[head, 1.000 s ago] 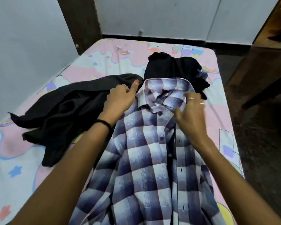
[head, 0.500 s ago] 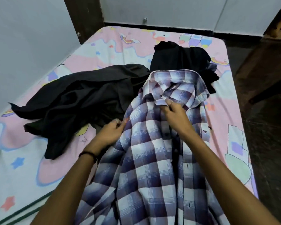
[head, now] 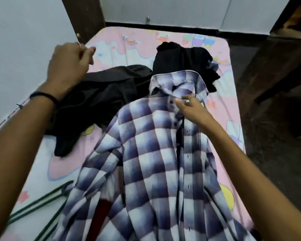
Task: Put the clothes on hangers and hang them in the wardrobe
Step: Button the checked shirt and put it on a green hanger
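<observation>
We see a bed (head: 111, 42) with a pink cartoon sheet. On it lies a checked shirt (head: 155, 162); left of the shirt, dark clothes (head: 97, 101) and green hangers (head: 40, 206); beyond its collar, a black garment (head: 181, 60).

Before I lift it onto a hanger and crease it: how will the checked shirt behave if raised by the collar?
Probably floppy: the checked shirt lies in soft folds on the bed. Likely light, as the right hand holds it by a pinch near the collar. Its open front may sag apart.
</observation>
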Demonstrator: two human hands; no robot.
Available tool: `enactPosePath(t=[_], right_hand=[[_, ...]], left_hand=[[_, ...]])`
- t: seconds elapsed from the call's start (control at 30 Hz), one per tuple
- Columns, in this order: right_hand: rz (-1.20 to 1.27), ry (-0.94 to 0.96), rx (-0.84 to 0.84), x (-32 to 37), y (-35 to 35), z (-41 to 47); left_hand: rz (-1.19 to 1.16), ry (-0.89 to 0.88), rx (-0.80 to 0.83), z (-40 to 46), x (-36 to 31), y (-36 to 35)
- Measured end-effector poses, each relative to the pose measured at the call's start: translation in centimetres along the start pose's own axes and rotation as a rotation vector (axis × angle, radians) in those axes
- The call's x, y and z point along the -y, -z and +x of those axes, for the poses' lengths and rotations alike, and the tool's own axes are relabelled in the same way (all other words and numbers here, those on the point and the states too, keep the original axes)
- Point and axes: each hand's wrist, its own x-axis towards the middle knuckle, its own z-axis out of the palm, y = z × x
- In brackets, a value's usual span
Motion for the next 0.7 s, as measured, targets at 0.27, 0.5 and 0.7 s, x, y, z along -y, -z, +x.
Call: enactPosePath(t=[0.27,0.5,0.7], right_hand=[[-0.309,0.151,0.044,-7.5,1.7,-22.2],[-0.449,0.015,0.061,-11.0,-1.6,-38.8],[-0.362,-0.008,-0.046,-12.0,-2.7,-39.9]], left_hand=[[-0.431,-0.018,0.465,-25.4,-10.1,1.9],[-0.298,-0.155,0.653,-40.9,-17.3,6.2],[-0.071,-0.115,0.775,-44.6,-19.8,6.9]])
